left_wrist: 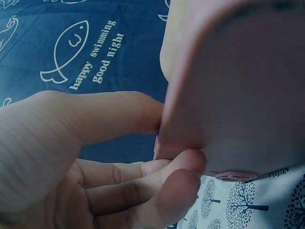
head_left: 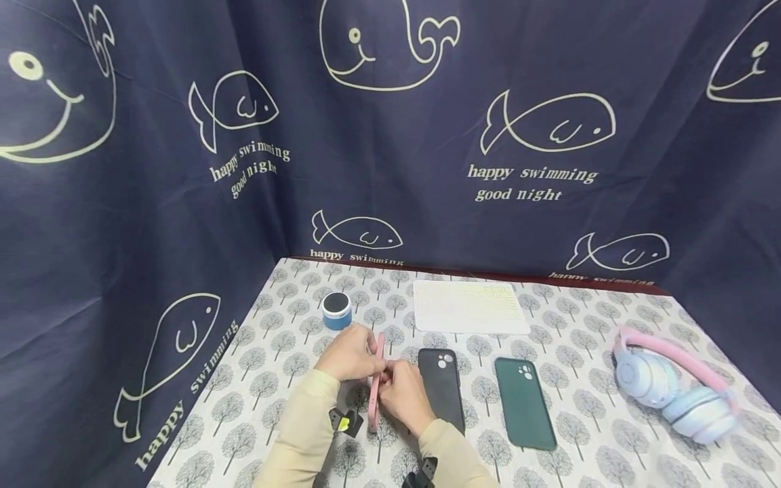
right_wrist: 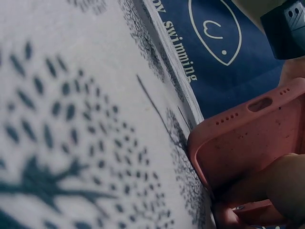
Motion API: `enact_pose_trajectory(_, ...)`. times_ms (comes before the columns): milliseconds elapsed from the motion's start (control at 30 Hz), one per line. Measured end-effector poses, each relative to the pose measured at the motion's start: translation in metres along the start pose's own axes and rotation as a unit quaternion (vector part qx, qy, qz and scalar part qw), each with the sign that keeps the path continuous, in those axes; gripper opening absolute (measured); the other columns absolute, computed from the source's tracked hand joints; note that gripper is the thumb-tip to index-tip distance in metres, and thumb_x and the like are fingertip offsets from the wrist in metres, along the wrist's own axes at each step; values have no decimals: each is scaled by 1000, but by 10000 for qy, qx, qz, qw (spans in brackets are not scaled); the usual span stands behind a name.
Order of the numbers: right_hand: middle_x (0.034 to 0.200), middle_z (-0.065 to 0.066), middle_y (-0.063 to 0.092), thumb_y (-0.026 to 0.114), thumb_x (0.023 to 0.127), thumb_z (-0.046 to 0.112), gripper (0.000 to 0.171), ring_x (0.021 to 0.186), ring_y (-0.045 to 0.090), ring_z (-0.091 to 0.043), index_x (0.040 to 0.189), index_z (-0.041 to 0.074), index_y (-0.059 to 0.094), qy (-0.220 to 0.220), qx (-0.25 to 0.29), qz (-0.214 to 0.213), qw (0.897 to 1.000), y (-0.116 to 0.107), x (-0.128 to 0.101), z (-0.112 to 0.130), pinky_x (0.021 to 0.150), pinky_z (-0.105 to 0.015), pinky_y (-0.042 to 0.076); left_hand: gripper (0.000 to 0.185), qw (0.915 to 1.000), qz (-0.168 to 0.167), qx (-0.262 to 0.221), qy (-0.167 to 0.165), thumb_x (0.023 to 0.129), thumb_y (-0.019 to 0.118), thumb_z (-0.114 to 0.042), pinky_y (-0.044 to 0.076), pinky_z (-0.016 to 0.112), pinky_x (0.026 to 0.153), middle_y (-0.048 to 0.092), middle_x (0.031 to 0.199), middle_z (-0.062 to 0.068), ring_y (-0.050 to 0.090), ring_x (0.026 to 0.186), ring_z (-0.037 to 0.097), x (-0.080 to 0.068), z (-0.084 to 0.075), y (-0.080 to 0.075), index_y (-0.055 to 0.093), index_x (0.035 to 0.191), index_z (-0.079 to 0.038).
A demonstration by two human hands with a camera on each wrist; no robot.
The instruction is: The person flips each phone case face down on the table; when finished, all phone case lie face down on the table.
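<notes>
In the head view, a pink phone case (head_left: 373, 407) stands on its long edge, upright between both hands. My left hand (head_left: 350, 354) pinches its edge from the left. In the left wrist view, the left hand's (left_wrist: 119, 176) thumb and fingers grip the edge of the case (left_wrist: 252, 105). From the right, my right hand (head_left: 404, 393) holds the case with curled fingers. The right wrist view shows the hollow inside of the case (right_wrist: 248, 152), with fingers (right_wrist: 286, 186) reaching into it. A black phone case (head_left: 442, 390) lies just right of the right hand.
A green phone case (head_left: 525, 407) lies farther right, with pink-banded headphones (head_left: 671, 386) beyond it. Behind the hands are a small blue cylinder with a dark top (head_left: 337, 312) and a white rectangular panel (head_left: 470, 308). A dark blue curtain (head_left: 390, 169) hangs around the table.
</notes>
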State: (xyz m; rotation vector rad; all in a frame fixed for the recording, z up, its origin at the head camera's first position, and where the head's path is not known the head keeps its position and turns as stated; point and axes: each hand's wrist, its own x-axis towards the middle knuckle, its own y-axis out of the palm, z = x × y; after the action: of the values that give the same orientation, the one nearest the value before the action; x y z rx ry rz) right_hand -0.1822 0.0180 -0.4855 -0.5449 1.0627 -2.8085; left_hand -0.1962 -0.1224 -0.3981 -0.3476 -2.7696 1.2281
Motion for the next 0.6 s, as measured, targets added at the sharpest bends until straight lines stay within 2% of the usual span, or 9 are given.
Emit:
enact_pose_trajectory(100, 60, 10, 54, 62, 70, -7, 20, 56, 47, -6, 74, 11, 70, 64, 94, 192, 9998, -5, 2, -2, 53, -24, 42, 19, 9996, 151, -247, -54, 77, 78, -11, 48, 26, 47, 59, 55, 0, 63, 44, 20, 2, 2, 1, 60, 78, -4)
enact_pose_trajectory(167, 63, 9, 57, 62, 76, -5, 19, 57, 49, -5, 85, 7, 75, 177, 232, 301, 9991, -10, 5, -3, 54, -24, 43, 16, 9986, 259, -450, -52, 84, 74, -11, 49, 27, 47, 61, 55, 2, 65, 47, 25, 3, 5, 2, 62, 80, -3)
enact_pose_trajectory(267, 65, -1, 61, 59, 89, 2, 16, 55, 56, -10, 93, 0, 74, 507, 786, 315, 9951, -21, 9, 0, 51, -25, 47, 13, 9977, 304, -599, 70, 94, 63, -8, 52, 29, 52, 62, 58, 5, 65, 48, 26, 5, 12, 2, 65, 85, 0)
enact_pose_trajectory(367, 67, -10, 65, 57, 99, 15, 25, 54, 63, -21, 98, -5, 72, 784, 1392, 229, 9869, -31, 13, 6, 49, -29, 51, 16, 9966, 355, -737, 125, 98, 54, -4, 52, 28, 55, 64, 67, 8, 64, 52, 24, 8, 21, 2, 67, 91, 3)
enact_pose_trajectory(433, 69, -14, 66, 58, 100, 24, 32, 54, 65, -28, 100, -5, 71, 897, 1679, 279, 9813, -35, 14, 11, 46, -30, 51, 14, 9955, 484, -806, 78, 96, 55, -4, 51, 28, 58, 65, 71, 10, 65, 57, 24, 9, 26, 3, 67, 94, 5)
enact_pose_trajectory(500, 68, -11, 66, 65, 96, 29, 36, 54, 66, -31, 107, -5, 71, 938, 1777, 319, 9791, -36, 13, 14, 44, -30, 50, 14, 9946, 649, -815, 27, 94, 59, -7, 50, 30, 59, 66, 74, 11, 64, 61, 24, 11, 30, 6, 67, 94, 5)
enact_pose_trajectory(600, 66, -5, 66, 72, 90, 26, 34, 52, 66, -29, 106, -5, 71, 954, 1822, 392, 9778, -35, 11, 16, 43, -30, 51, 15, 9945, 787, -683, -98, 91, 64, -12, 50, 33, 62, 66, 76, 10, 62, 65, 22, 12, 33, 12, 67, 92, 3)
